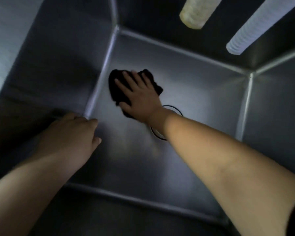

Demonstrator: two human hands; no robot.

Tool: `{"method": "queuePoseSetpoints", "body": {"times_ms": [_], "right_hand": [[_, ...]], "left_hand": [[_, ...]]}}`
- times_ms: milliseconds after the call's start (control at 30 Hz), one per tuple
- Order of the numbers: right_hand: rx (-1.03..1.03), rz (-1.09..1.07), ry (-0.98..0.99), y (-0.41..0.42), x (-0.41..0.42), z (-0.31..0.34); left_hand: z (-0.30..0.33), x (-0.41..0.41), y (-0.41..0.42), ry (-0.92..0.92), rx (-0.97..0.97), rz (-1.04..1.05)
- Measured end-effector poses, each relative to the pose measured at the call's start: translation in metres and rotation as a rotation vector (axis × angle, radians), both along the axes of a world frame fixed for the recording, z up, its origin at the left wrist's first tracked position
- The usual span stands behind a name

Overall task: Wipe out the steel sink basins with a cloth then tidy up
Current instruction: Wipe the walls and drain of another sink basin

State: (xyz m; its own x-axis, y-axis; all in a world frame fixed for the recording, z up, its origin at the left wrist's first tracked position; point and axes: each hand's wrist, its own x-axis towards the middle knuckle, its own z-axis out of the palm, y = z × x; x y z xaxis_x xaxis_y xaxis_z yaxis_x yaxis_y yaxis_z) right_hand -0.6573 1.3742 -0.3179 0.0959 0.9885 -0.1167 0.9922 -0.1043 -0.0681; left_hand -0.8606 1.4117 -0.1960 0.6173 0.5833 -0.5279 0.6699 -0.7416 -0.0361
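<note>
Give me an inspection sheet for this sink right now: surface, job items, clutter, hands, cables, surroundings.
Surface: steel sink basin, floor dull and streaky; drain ring partly hidden by the right forearm.
Job's things: black cloth flat on the basin floor near the far left corner.
Clutter: nothing seen.
Hands: right hand presses the cloth with spread fingers; left hand rests at the left wall, holding nothing.
Cables: nothing seen.
Surroundings: yellowish tube and white ribbed hose hang above the far wall.

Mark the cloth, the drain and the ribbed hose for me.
cloth (115, 89): head view, its bare left part beside the fingers.
drain (175, 109): head view, the ring's upper edge past the wrist.
ribbed hose (255, 26): head view, midway along its white ribbing.
</note>
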Motion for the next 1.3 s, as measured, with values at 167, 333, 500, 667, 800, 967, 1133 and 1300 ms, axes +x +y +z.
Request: {"method": "queuePoseSetpoints", "body": {"times_ms": [167,333,500,667,800,967,1133,1300], "right_hand": [[-0.025,-0.215,-0.046,-0.027,0.069,0.002],[-0.102,-0.459,-0.076,-0.115,0.105,0.012],[-0.137,-0.452,-0.046,-0.214,0.06,0.02],[-0.174,-0.045,0.016,-0.261,-0.021,0.018],[-0.159,0.171,0.125,-0.228,-0.074,0.013],[-0.194,0.363,0.146,-0.166,-0.125,0.007],[-0.167,0.456,0.108,-0.159,-0.123,0.01],[-0.214,0.332,0.088,-0.206,-0.067,0.038]], "left_hand": [[0.003,0.001,-0.001,-0.007,0.005,0.013],[0.008,0.004,-0.003,0.005,0.006,-0.002],[0.013,0.007,-0.006,0.006,-0.039,0.016],[0.016,0.009,-0.008,0.028,-0.078,0.022],[0.016,0.011,-0.006,0.016,-0.084,0.034],[0.013,0.009,-0.006,0.036,-0.088,0.032],[0.008,0.005,-0.005,-0.013,-0.147,0.037],[0.018,0.003,-0.019,-0.052,-0.051,0.019]]}}
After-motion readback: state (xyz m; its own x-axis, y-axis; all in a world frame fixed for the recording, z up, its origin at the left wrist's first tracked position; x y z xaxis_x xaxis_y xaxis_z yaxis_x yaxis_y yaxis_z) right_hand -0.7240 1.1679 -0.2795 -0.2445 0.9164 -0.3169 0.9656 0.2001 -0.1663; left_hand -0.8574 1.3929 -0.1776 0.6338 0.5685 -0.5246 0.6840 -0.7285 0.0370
